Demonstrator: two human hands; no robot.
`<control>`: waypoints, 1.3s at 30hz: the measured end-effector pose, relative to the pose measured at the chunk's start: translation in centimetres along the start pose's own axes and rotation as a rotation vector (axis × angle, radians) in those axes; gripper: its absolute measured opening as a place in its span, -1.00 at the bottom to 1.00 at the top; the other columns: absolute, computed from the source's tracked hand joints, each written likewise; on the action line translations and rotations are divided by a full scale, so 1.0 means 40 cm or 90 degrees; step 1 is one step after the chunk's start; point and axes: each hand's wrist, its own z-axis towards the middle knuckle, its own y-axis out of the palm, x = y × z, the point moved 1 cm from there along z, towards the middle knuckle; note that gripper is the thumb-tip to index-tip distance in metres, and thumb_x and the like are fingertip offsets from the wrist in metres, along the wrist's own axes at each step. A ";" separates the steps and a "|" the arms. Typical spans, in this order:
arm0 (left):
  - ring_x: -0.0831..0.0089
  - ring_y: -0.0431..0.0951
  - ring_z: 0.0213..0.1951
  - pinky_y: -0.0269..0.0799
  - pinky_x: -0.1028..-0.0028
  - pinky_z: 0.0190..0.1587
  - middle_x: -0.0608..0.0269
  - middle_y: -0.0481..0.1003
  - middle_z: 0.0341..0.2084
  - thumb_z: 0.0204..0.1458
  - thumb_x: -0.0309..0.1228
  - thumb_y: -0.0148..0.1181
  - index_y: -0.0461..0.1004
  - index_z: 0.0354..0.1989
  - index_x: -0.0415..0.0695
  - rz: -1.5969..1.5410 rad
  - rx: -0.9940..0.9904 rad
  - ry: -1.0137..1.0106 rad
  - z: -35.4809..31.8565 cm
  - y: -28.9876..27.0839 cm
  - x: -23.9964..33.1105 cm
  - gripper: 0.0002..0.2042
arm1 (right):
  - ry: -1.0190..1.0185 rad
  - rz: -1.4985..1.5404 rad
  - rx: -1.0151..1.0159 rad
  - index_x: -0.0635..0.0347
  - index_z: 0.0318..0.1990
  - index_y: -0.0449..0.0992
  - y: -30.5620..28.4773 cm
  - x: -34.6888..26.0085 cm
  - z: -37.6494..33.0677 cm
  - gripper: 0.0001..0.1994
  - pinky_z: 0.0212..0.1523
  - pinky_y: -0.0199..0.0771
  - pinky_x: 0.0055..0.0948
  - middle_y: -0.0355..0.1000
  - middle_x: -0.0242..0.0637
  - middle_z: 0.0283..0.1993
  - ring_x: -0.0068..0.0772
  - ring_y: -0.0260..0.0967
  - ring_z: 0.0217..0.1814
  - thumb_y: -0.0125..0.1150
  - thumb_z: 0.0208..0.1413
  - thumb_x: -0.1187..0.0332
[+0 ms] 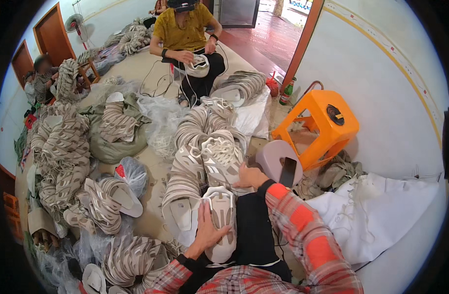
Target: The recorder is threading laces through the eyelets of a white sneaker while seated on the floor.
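A beige and white shoe upper (221, 215) lies on my lap over the dark cloth, its toe toward me. My left hand (208, 232) is closed round its left side, with the thumb laid across the top. Farther out, my right hand (250, 177) grips the near right edge of a laced shoe upper (221, 156), its fingertips partly hidden. That upper is at the near end of a long nested row of uppers (215, 125). A second nested row (183, 183) runs beside it on the left, close to my left hand.
More stacked uppers (63, 142) and plastic bags (161, 120) cover the left floor. On the right stand a mauve stool (266, 159) with a phone (287, 171) on it, an orange stool (315, 125) and a white sack (376, 215). Across from me, a seated person (183, 29) handles another upper.
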 end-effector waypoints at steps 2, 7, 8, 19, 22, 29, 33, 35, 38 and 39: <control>-0.18 -0.16 0.24 -0.14 0.14 0.23 -0.39 -0.18 0.18 -0.24 -0.14 0.27 -0.23 0.22 -0.37 -0.056 0.032 -0.031 -0.038 0.005 0.003 -0.03 | -0.014 -0.110 0.038 0.39 0.10 0.18 -0.013 -0.029 -0.079 -0.24 -0.11 0.37 -0.29 0.38 0.02 -0.12 -0.06 0.36 -0.07 0.27 -0.18 0.01; -0.17 -0.12 0.23 -0.16 0.24 0.25 -0.40 -0.16 0.18 -0.21 -0.19 0.26 -0.29 0.20 -0.47 -0.034 0.002 -0.028 -0.056 -0.003 -0.001 -0.02 | -0.530 0.152 0.184 0.19 -0.16 0.42 0.113 -0.067 -0.126 -0.61 -0.18 0.34 -0.25 0.39 -0.12 -0.26 -0.10 0.34 -0.16 0.26 -0.14 0.17; -0.17 -0.12 0.23 -0.16 0.24 0.25 -0.40 -0.16 0.18 -0.21 -0.19 0.26 -0.29 0.20 -0.47 -0.031 0.002 -0.034 -0.061 -0.006 -0.012 -0.02 | -0.533 0.156 0.179 0.19 -0.16 0.42 0.115 -0.075 -0.129 -0.61 -0.18 0.34 -0.25 0.39 -0.12 -0.26 -0.10 0.34 -0.16 0.26 -0.14 0.17; 0.14 -0.09 0.25 -0.13 0.39 0.24 -0.15 -0.12 0.22 -0.21 -0.32 0.32 -0.36 0.25 -0.37 -0.350 -0.107 -0.132 -0.080 -0.025 -0.075 0.00 | -0.576 0.227 0.289 0.21 -0.34 0.39 0.125 -0.050 -0.361 -0.79 -0.17 0.26 -0.23 0.33 -0.11 -0.38 -0.05 0.26 -0.22 0.18 -0.17 0.37; 0.19 -0.06 0.24 -0.13 0.40 0.24 -0.12 -0.10 0.20 -0.22 -0.37 0.31 -0.37 0.25 -0.36 -0.372 -0.068 -0.096 -0.069 -0.035 -0.047 -0.01 | -0.469 0.013 -0.136 0.24 -0.47 0.47 0.200 0.033 -0.561 -0.83 -0.29 0.45 -0.18 0.37 -0.07 -0.40 -0.01 0.36 -0.24 0.13 -0.18 0.32; 0.08 0.05 0.20 -0.03 0.33 0.21 -0.15 0.05 0.15 -0.20 -0.35 0.28 -0.12 0.23 -0.31 -0.135 -0.024 -0.042 -0.046 -0.071 0.060 -0.15 | -0.445 0.112 0.126 0.24 -0.42 0.38 0.324 0.121 -0.679 -0.90 -0.37 0.26 -0.31 0.28 -0.22 -0.48 -0.24 0.26 -0.37 0.07 -0.11 0.43; 0.25 0.26 0.09 0.10 0.40 0.15 0.01 0.27 0.04 0.00 -0.43 0.08 0.17 0.09 -0.30 -0.219 -0.282 0.107 -0.037 -0.107 0.318 -0.53 | -0.208 0.672 -0.124 0.22 -0.36 0.33 0.132 0.099 -0.684 -0.85 -0.43 0.33 -0.49 0.37 -0.30 -0.47 -0.46 0.35 -0.40 -0.04 0.14 0.34; 0.31 0.30 0.03 0.15 0.41 0.11 0.07 0.30 -0.01 0.05 -0.43 0.02 0.16 0.10 -0.29 -0.395 -0.381 0.053 -0.035 -0.061 0.366 -0.57 | -0.234 0.748 -0.128 0.22 -0.34 0.33 0.080 0.077 -0.667 -0.86 -0.46 0.31 -0.54 0.36 -0.34 -0.48 -0.52 0.34 -0.45 -0.05 0.15 0.33; 0.46 0.35 -0.09 0.24 0.47 0.00 0.20 0.34 -0.12 0.14 -0.40 -0.07 0.16 0.10 -0.27 -0.627 -0.487 -0.039 -0.030 -0.068 0.385 -0.62 | -0.255 0.812 -0.124 0.22 -0.27 0.32 0.008 0.065 -0.657 -0.86 -0.58 0.27 -0.64 0.34 -0.38 -0.50 -0.64 0.28 -0.60 -0.04 0.16 0.33; 0.56 0.35 -0.16 0.29 0.52 -0.08 0.28 0.35 -0.18 0.17 -0.37 -0.10 0.16 0.10 -0.25 -0.680 -0.492 -0.080 -0.030 -0.075 0.385 -0.64 | -0.248 0.808 -0.134 0.22 -0.26 0.32 -0.015 0.062 -0.657 -0.86 -0.59 0.27 -0.65 0.35 -0.37 -0.51 -0.64 0.28 -0.62 -0.04 0.16 0.34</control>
